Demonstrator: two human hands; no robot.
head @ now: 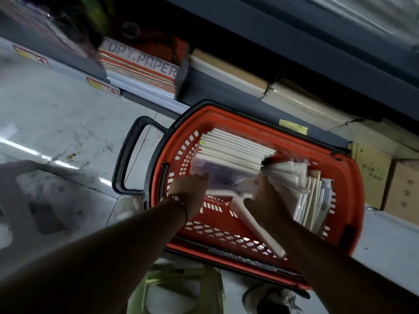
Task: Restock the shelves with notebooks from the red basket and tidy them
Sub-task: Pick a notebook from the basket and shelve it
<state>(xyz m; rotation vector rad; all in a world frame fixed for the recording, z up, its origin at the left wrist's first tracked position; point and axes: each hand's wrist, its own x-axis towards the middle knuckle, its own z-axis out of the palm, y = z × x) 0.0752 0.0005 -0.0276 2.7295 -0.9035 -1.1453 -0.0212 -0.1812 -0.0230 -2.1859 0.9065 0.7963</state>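
I have both hands down inside the red basket (353, 177), which sits on the floor (56, 123) right against the bottom shelf (249, 91). My left hand (192, 191) lies flat with fingers extended against the left end of a plastic-wrapped bundle of notebooks (229, 155), touching it but not closed around anything. My right hand (265, 200) is at the bundle's near right corner, between it and a leaning row of loose-leaf refill packs (292, 175) stacked along the right wall; its fingers are tucked out of sight, so I cannot tell whether it has a grip or is merely pressing. A long white pack (256, 227) slants across the near floor of the basket, partly under my right forearm. My worry is the wrapping: it looks slick, and if I lift with the left palm only pushing, I judge the bundle could slide out and spill back in. The refill packs lean on that bundle, so pulling it up may let them topple into the gap. The slanted pack could snag my wrist too. On the shelf, the copy paper ream (140, 71) at far left already overhangs, so the room there looks tight.
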